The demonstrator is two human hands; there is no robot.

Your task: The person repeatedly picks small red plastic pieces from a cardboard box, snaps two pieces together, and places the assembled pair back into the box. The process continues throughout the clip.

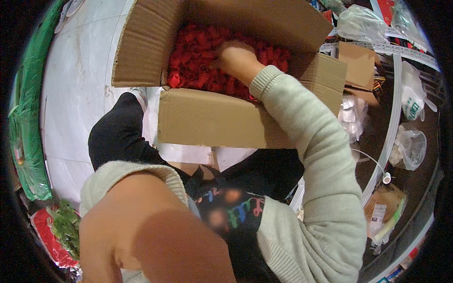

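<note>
An open brown cardboard box [212,118] stands in front of me with its flaps folded outward. Many small red pieces [196,54] fill it; they look soft or plastic, and I cannot make out their kind. My right hand [237,59] reaches down among these pieces, its fingers blurred and partly hidden, so any grip is unclear. Very close at the lower left, my left hand [155,231] is raised, the wrist bare beyond a pale knitted cuff. Its fingers run out of the picture.
Shelving with a white metal edge [395,104] lines the right side, holding plastic bags [361,22] and smaller cartons [358,66]. A long green wrapped bundle [29,108] lies along the left. Below it are a red bag [52,236] and green leaves [66,226]. Pale tiles [78,70] cover the floor.
</note>
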